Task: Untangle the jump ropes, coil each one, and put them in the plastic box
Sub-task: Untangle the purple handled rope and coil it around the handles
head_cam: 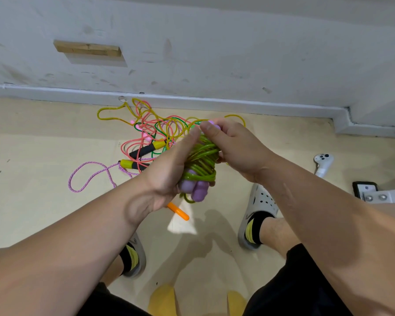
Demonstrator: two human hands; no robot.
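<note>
A green jump rope (202,160) is wound into a tight bundle around its purple handles (195,189). My left hand (169,169) holds the bundle from the left with fingers stretched up along it. My right hand (233,147) grips the top of the bundle, pinching the rope near another purple handle end (213,124). On the floor behind lies a tangled pile of ropes (153,128): yellow, pink and dark green cords, plus a purple braided rope (89,176) with yellow-and-black handles (146,149). No plastic box is in view.
An orange handle (179,212) lies on the floor below my hands. My feet in grey clogs (258,215) stand on either side. A white controller (323,161) and a phone (364,187) lie at the right, and the wall with its baseboard (214,102) runs behind the pile.
</note>
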